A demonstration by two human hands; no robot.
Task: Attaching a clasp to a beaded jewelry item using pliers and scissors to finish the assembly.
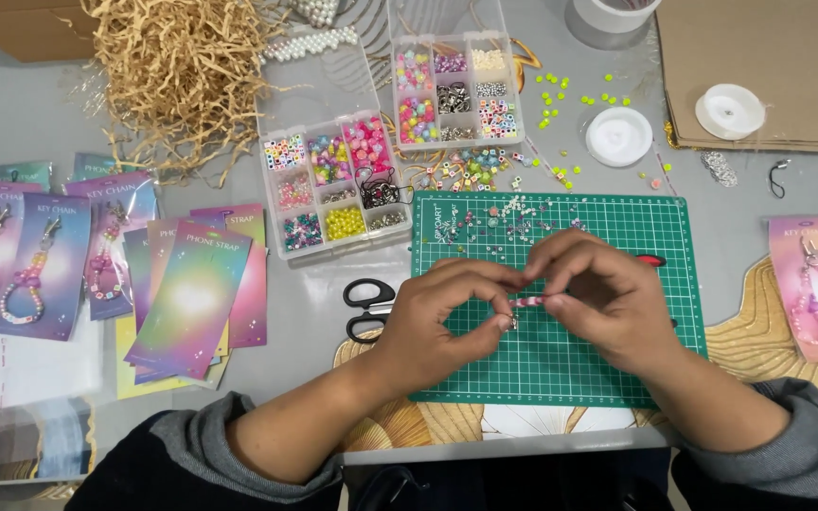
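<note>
Pink beaded strand sits pinched between my left hand and right hand, fingertips of both closed on it, above the green gridded cutting mat. If either pinch slackens, beads could slide off and scatter among the loose beads just beyond my knuckles. Black-handled scissors lie beside my left hand, easy to knock.

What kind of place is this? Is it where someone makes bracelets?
Probably a craft table for beaded keychains and phone straps. Bead boxes hold sorted colourful beads, a green cutting mat lies under the left hand and right hand, and packaged keychains lie alongside.
</note>
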